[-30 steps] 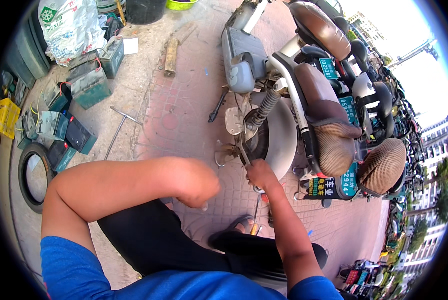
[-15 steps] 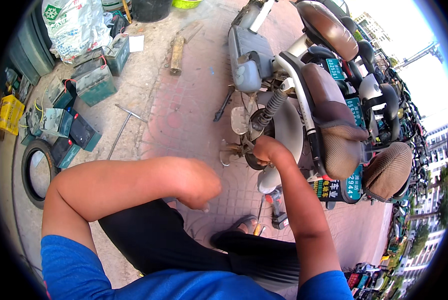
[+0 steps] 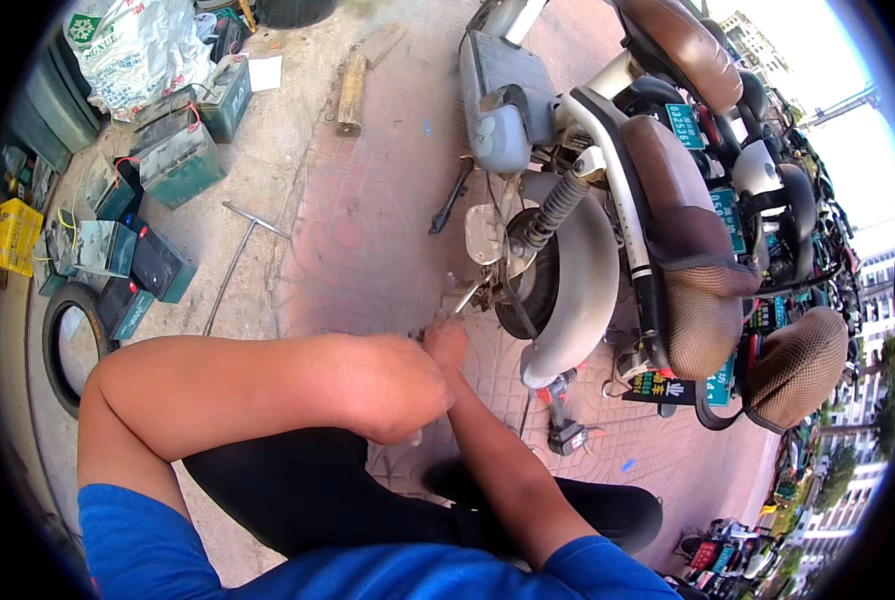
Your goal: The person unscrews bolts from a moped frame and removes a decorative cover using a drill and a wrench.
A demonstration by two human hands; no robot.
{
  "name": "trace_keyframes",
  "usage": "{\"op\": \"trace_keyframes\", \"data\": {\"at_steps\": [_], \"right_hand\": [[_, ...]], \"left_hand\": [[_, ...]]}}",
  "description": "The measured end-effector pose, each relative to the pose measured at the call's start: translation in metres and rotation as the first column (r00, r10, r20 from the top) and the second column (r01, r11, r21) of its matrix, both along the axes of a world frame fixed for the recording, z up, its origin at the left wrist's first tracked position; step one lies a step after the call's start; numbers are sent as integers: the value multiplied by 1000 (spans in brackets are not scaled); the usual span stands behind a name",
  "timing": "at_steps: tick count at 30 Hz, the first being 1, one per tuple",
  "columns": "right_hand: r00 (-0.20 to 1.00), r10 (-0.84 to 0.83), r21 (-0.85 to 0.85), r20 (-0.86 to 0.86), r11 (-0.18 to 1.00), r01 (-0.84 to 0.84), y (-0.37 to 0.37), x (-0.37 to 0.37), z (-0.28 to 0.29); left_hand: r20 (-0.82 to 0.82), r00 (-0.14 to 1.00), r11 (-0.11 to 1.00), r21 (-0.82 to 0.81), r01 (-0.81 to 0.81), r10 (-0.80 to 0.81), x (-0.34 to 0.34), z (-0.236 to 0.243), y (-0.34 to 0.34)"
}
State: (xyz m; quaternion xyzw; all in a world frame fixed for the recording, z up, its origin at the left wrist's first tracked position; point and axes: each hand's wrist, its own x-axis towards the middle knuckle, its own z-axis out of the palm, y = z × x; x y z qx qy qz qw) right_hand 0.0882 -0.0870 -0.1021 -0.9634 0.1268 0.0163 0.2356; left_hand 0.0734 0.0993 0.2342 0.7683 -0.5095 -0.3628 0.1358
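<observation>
My right hand (image 3: 446,341) is closed around a tool with a thin silver metal shaft (image 3: 467,299). Its tip reaches the rear wheel hub (image 3: 490,284) of a grey-white electric scooter (image 3: 590,275); the kind of tool cannot be made out. Just left of it, my left hand (image 3: 408,392) is curled into a fist, back upward, and what its fingers hold, if anything, is hidden. Above the hub stands a coil-spring shock absorber (image 3: 558,208). A red and black cordless drill (image 3: 565,420) lies on the paving near the rear fender.
Left of me are several old batteries (image 3: 180,165), a black tyre (image 3: 73,345) and a T-handled metal wrench (image 3: 248,240). A wooden block (image 3: 351,95) lies farther off. Parked scooters (image 3: 768,200) line the right side. My knee (image 3: 608,512) is close below the drill.
My right hand has pulled back from the wheel hub, down and left toward my left hand, and the metal shaft now shows. My left hand shifted slightly right. My right knee moved right.
</observation>
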Motion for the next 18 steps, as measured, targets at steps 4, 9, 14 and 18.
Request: {"op": "trace_keyframes", "data": {"at_steps": [4, 9, 14, 18], "right_hand": [[976, 11, 417, -218, 905, 84, 22, 14, 32], [975, 145, 383, -170, 921, -71, -29, -9, 55], [902, 414, -50, -121, 905, -422, -89, -3, 116], [840, 421, 28, -342, 898, -439, -89, 28, 162]], "left_hand": [[-29, 1000, 1000, 27, -10, 11, -3, 3, 5], [18, 1000, 999, 30, 20, -21, -3, 3, 5], [-21, 999, 993, 110, 36, -34, -6, 7, -4], [-21, 1000, 992, 128, 15, -13, -6, 10, -3]]}}
